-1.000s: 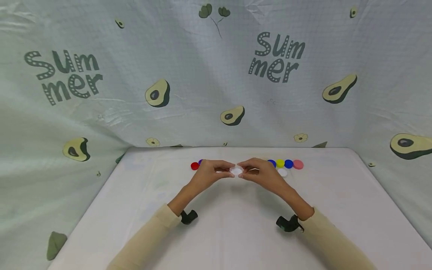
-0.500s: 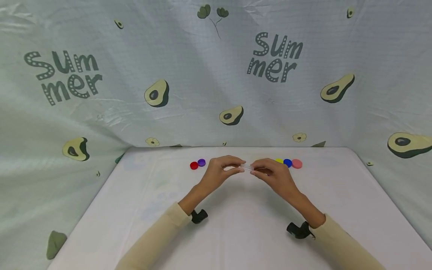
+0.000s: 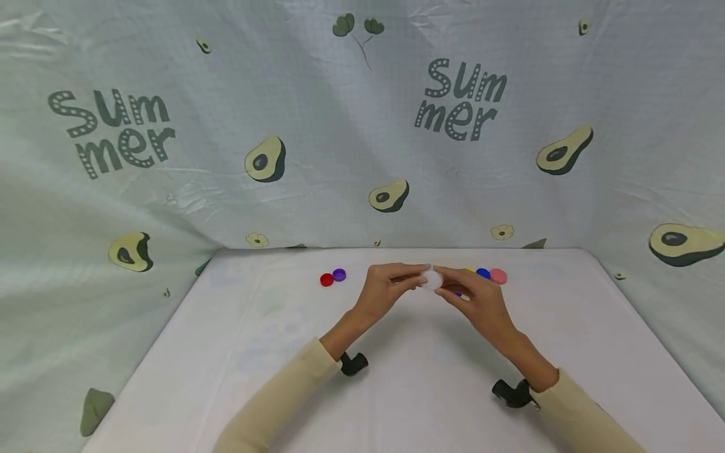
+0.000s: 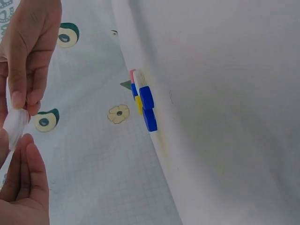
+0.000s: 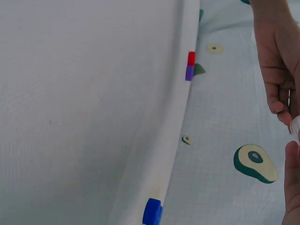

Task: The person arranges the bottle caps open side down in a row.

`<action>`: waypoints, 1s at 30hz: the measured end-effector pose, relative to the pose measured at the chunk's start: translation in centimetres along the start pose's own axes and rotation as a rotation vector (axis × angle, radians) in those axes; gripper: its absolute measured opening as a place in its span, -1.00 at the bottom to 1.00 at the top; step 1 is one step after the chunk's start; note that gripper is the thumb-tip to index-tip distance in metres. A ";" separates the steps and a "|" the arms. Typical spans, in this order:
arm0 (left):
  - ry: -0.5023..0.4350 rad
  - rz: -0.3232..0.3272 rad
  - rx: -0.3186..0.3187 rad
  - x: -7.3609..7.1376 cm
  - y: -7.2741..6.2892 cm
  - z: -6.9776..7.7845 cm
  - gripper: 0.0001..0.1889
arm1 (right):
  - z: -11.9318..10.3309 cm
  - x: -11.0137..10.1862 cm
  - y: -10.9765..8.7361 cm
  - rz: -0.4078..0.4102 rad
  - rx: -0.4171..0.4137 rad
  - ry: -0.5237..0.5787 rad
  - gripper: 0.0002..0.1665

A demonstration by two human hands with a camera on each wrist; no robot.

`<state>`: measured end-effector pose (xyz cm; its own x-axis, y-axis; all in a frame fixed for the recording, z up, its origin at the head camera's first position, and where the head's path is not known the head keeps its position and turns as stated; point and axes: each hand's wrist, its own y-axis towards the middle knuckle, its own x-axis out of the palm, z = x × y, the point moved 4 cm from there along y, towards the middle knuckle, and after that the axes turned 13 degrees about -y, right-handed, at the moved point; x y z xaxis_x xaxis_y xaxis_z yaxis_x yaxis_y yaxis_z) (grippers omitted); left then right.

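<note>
Both hands are raised over the far middle of the white table and meet at a small white round cap (image 3: 432, 280). My left hand (image 3: 391, 283) pinches it from the left between thumb and fingers. From the right, my right hand (image 3: 474, 299) holds its edge, thumb below and fingers above. A flat round face of the cap shows in the head view. The left wrist view shows a translucent, finely ridged side on the cap (image 4: 18, 124). Only a sliver of it appears in the right wrist view, partly hidden by fingers.
Left of the hands lie a red cap (image 3: 326, 279) and a purple cap (image 3: 339, 275). Behind the right hand sit a pink cap (image 3: 498, 276), blue caps (image 4: 146, 97), a yellow cap (image 3: 470, 269) and a white cap (image 4: 139, 78). A printed cloth (image 3: 317, 214) stands behind the table.
Both hands have shifted right together with the white cap. They have turned it: its open-looking side showed first, then its thin edge, and now a flat white face.
</note>
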<state>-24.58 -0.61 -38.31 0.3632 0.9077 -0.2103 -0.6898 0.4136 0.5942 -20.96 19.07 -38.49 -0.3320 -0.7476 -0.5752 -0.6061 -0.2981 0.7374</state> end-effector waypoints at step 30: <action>0.176 -0.180 -0.015 7.4 5.5 -1.6 -0.58 | 5.1 -7.1 -1.9 -0.083 0.146 -0.337 -0.36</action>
<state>-26.67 8.53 -37.85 0.3670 0.8173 -0.4443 -0.6337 0.5693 0.5237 -21.15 27.97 -37.64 -0.4825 -0.4797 -0.7329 -0.7292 -0.2436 0.6395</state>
